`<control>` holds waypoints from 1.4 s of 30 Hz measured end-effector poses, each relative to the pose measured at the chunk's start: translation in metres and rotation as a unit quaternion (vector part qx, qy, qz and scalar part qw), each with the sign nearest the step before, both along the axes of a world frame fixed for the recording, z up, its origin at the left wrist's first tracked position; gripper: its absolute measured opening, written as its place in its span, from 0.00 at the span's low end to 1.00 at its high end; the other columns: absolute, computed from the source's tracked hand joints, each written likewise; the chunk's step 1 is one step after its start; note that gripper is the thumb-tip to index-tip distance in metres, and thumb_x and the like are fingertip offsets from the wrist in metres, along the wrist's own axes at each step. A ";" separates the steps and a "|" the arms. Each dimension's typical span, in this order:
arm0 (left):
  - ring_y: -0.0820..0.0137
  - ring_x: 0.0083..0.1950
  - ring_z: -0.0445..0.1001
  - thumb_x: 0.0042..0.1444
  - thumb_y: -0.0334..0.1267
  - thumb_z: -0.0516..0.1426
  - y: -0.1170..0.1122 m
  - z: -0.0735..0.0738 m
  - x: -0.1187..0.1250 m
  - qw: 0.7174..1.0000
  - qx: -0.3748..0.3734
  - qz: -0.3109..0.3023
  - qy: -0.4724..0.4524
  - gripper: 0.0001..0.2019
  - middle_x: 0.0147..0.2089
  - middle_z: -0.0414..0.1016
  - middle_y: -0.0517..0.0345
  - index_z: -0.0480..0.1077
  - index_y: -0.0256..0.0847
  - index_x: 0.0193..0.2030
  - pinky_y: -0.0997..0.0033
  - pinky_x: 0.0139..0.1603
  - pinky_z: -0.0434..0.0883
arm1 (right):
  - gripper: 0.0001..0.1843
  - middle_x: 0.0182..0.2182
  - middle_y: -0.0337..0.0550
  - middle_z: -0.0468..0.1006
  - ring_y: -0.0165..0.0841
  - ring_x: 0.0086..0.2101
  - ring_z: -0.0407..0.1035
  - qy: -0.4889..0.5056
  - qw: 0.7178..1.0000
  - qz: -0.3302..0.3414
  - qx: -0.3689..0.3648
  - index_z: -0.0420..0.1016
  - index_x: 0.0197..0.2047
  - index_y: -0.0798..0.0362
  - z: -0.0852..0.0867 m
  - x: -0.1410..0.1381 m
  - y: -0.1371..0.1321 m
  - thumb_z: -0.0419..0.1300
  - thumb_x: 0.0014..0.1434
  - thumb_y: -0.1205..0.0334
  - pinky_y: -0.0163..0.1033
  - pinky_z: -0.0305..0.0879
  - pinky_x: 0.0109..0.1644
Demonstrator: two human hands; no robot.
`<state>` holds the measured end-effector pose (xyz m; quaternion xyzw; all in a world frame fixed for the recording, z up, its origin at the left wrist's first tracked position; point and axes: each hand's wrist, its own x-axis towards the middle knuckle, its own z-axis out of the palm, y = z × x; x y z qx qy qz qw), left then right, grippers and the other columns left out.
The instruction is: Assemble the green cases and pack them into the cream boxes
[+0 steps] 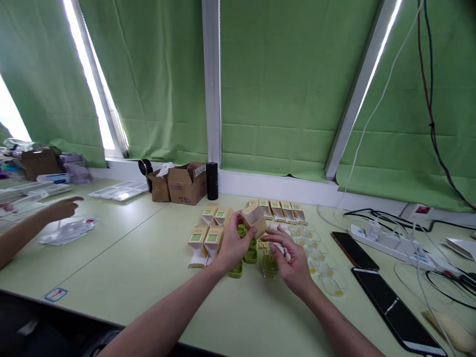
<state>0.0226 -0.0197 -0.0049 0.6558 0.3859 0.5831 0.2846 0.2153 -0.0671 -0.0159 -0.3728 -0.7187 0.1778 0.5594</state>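
Observation:
My left hand (235, 242) grips a small kraft cardboard box (256, 218), tilted with an open end showing, above the table's middle. Close to its right, my right hand (295, 263) has its fingers curled around something small and whitish that I cannot make out. Beneath the hands stand several green trays (235, 270), partly covered by them. A clear container with green inside (269, 267) sits just under my right fingers. Cardboard boxes with green labels (211, 238) are grouped left of my left hand, and another row of such boxes (277, 210) stands behind.
Clear plastic pieces with yellow spots (329, 272) lie right of my hands. Farther right are two phones (394, 307) (355, 250) and a power strip (390, 243) with tangled cables. Brown cartons (188, 183) and a black cylinder (212, 181) stand behind. Another person's hand (61, 208) reaches in at left.

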 end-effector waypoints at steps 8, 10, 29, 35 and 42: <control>0.54 0.57 0.78 0.52 0.42 0.70 0.005 0.019 -0.015 0.993 -0.083 -0.087 -0.007 0.26 0.59 0.78 0.46 0.72 0.42 0.57 0.51 0.58 0.76 | 0.09 0.40 0.46 0.84 0.51 0.48 0.72 -0.266 0.963 -0.054 0.003 0.81 0.43 0.44 0.017 0.026 0.003 0.69 0.58 0.60 0.57 0.68 0.52; 0.54 0.56 0.79 0.50 0.38 0.69 0.006 0.026 -0.016 0.993 -0.062 -0.100 0.032 0.24 0.55 0.81 0.48 0.74 0.41 0.54 0.49 0.62 0.73 | 0.14 0.40 0.45 0.85 0.52 0.48 0.71 -0.309 0.950 -0.035 0.011 0.81 0.46 0.43 0.013 0.029 -0.001 0.71 0.55 0.62 0.57 0.65 0.52; 0.47 0.64 0.69 0.44 0.36 0.75 -0.024 0.006 -0.034 0.948 -0.029 -0.156 0.275 0.30 0.58 0.71 0.47 0.78 0.47 0.57 0.43 0.67 0.69 | 0.10 0.41 0.45 0.85 0.51 0.50 0.70 -0.396 0.916 -0.054 -0.044 0.77 0.42 0.47 0.012 0.051 -0.005 0.68 0.56 0.65 0.53 0.60 0.49; 0.47 0.65 0.65 0.45 0.37 0.74 -0.032 0.014 -0.033 0.926 -0.039 -0.162 0.338 0.33 0.60 0.67 0.47 0.73 0.45 0.59 0.41 0.68 0.67 | 0.15 0.44 0.45 0.84 0.49 0.53 0.68 -0.405 0.911 -0.050 -0.060 0.75 0.47 0.48 0.018 0.051 -0.010 0.68 0.56 0.67 0.52 0.58 0.51; 0.52 0.67 0.65 0.57 0.37 0.67 -0.034 0.022 -0.039 0.939 0.069 -0.213 0.261 0.22 0.63 0.67 0.46 0.70 0.45 0.58 0.44 0.70 0.66 | 0.19 0.46 0.45 0.83 0.48 0.52 0.68 -0.417 0.906 -0.048 -0.055 0.74 0.50 0.48 0.016 0.051 -0.011 0.70 0.55 0.65 0.51 0.58 0.51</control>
